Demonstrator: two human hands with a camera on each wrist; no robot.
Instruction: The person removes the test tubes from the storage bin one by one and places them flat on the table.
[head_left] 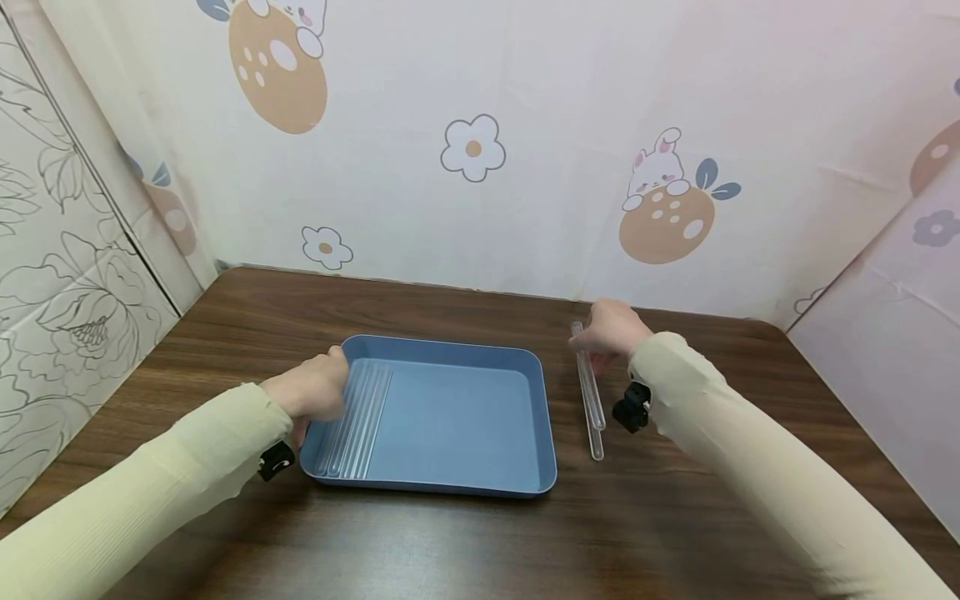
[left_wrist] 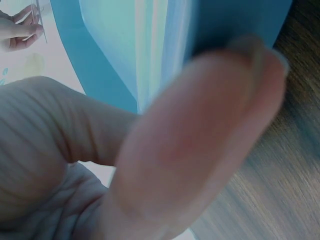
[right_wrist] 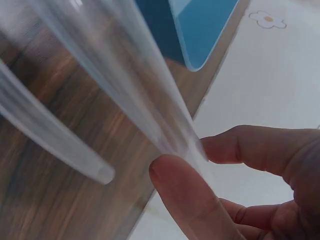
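My right hand (head_left: 611, 327) pinches a clear test tube (right_wrist: 127, 75) near one end, between thumb and fingers, to the right of the tray. Below it a second clear test tube (right_wrist: 55, 132) lies on the wooden table, partly overlapped by the held one in the head view. At the left side of the blue tray (head_left: 457, 483), my left hand (head_left: 315, 390) grips the wall, its thumb and fingers on either side of the rim. Inside the tray, several clear tubes (head_left: 363, 417) lie side by side along the left wall.
The dark wooden table (head_left: 465, 550) ends at a patterned cloth (head_left: 555, 208) hanging along its back edge. Another cloth with line-drawn flowers (head_left: 82, 300) stands at the left. The tray's right wall (head_left: 546, 417) rises between the two hands.
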